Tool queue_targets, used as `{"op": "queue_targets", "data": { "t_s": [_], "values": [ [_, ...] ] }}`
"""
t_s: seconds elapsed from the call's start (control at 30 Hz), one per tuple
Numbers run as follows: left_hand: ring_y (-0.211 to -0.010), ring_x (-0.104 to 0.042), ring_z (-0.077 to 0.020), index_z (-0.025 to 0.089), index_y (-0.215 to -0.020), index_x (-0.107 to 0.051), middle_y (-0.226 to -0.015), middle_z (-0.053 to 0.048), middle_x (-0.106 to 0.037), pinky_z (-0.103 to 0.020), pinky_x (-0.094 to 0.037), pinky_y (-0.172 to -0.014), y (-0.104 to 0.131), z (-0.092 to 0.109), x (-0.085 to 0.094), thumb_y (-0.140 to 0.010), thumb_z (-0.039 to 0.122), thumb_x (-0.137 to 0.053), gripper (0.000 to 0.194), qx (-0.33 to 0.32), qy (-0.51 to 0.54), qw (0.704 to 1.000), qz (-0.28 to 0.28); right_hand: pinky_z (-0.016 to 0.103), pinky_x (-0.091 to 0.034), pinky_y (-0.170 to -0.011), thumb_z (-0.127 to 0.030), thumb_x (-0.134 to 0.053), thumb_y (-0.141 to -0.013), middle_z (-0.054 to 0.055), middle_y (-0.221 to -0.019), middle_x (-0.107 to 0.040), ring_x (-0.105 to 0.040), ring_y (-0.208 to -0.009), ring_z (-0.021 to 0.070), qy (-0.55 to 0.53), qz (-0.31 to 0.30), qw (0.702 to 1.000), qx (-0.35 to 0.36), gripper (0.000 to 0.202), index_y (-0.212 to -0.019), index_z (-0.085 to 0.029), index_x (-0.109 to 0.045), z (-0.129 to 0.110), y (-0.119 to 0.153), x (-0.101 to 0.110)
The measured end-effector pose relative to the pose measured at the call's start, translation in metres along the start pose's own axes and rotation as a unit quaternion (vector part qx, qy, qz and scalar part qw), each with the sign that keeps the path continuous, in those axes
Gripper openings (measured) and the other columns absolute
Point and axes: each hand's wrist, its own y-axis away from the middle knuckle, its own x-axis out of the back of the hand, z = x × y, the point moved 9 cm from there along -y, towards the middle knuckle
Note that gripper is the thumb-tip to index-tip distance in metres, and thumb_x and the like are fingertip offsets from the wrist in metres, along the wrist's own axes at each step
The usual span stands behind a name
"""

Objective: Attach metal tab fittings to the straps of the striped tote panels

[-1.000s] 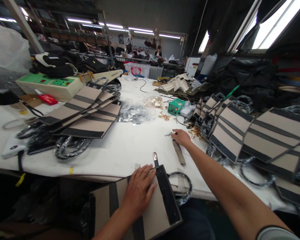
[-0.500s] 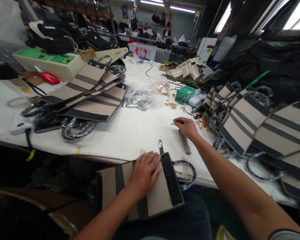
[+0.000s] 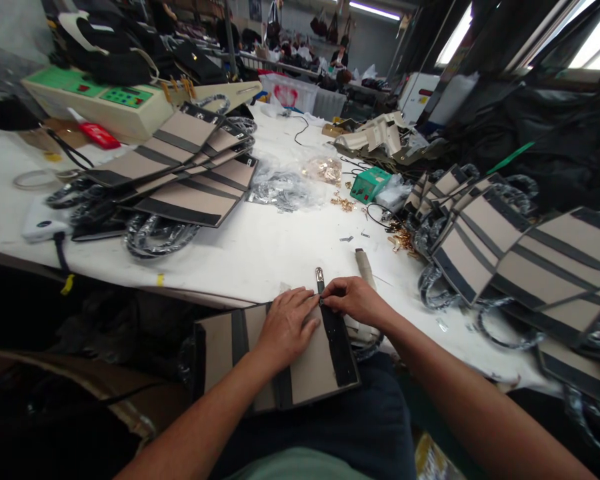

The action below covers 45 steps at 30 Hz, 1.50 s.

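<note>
Panel [image 3: 311, 370], beige and rectangular, lies across the person's lap at the table's near edge. Dark grey bands cross its face, thin dark edging frames it, and a black strip [image 3: 341, 350] with small pale dots runs along its right end. The left hand [image 3: 289, 327] rests flat on it, fingers extended, grasping nothing. The right hand [image 3: 354, 300] has thumb and fingers drawn together at the strip's far end; whether they pinch a small piece, I cannot tell. Just beyond, a strap [image 3: 320, 276] with a shiny metal tip points away over the white table [image 3: 275, 257]. Farther off lie small metal plates [image 3: 347, 239], then a green box [image 3: 370, 185].
</note>
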Motion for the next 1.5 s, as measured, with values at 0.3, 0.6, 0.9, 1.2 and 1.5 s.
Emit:
{"op": "queue_targets", "data": {
  "t_s": [0.3,0.6,0.9,1.2,1.5],
  "values": [
    [-0.134,-0.052,-0.0292,0.022,-0.136,-0.062,-0.139,-0.009,-0.064,-0.052,-0.041,-0.114,-0.001,0.0,0.002,-0.091,0.025,-0.063,0.045,0.0,0.006,1.0,0.001,0.023,-0.043,-0.055,-0.017,-0.065,-0.077,-0.004,-0.062,-0.064,-0.058,-0.059,0.0122,0.044,-0.02,0.999,0.024,0.014,-0.085,-0.02,-0.076,0.0,-0.003,-0.005],
    [-0.135,-0.052,-0.0298,0.023,-0.138,-0.06,-0.14,-0.009,-0.063,-0.053,-0.041,-0.114,-0.001,-0.001,0.001,-0.09,0.025,-0.065,0.048,0.004,0.022,1.0,0.002,0.026,-0.045,-0.072,-0.006,-0.071,-0.075,-0.001,-0.08,-0.066,-0.062,-0.076,0.0147,0.183,0.019,0.979,0.082,0.016,-0.081,-0.021,-0.074,-0.021,-0.003,-0.004],
    [-0.129,-0.057,-0.0291,0.026,-0.129,-0.067,-0.134,-0.006,-0.068,-0.052,-0.044,-0.109,-0.004,0.001,0.004,-0.093,0.03,-0.064,0.036,0.019,0.02,0.999,0.037,0.028,-0.044,-0.074,-0.027,-0.07,-0.092,0.001,-0.087,-0.068,-0.065,-0.083,0.0172,0.288,0.099,0.944,0.125,0.007,-0.09,-0.026,-0.076,-0.016,0.021,-0.002],
    [-0.118,-0.062,-0.0264,0.029,-0.114,-0.075,-0.119,-0.003,-0.075,-0.048,-0.046,-0.1,-0.011,0.003,0.01,-0.091,0.029,-0.069,0.024,0.054,0.022,0.995,0.087,0.029,-0.05,-0.082,-0.016,-0.065,-0.093,0.003,-0.093,-0.068,-0.066,-0.09,0.0181,0.225,0.056,0.956,0.177,0.019,-0.104,-0.026,-0.078,-0.012,0.025,-0.006],
    [-0.116,-0.063,-0.0248,0.029,-0.11,-0.076,-0.117,-0.001,-0.076,-0.046,-0.046,-0.099,-0.012,0.001,0.011,-0.087,0.027,-0.073,0.023,0.067,0.037,0.992,0.095,0.029,-0.05,-0.076,-0.01,-0.075,-0.082,0.001,-0.086,-0.067,-0.064,-0.082,0.0166,0.135,0.125,0.97,0.156,0.019,-0.096,-0.023,-0.077,0.0,0.029,0.009]
  ]
}}
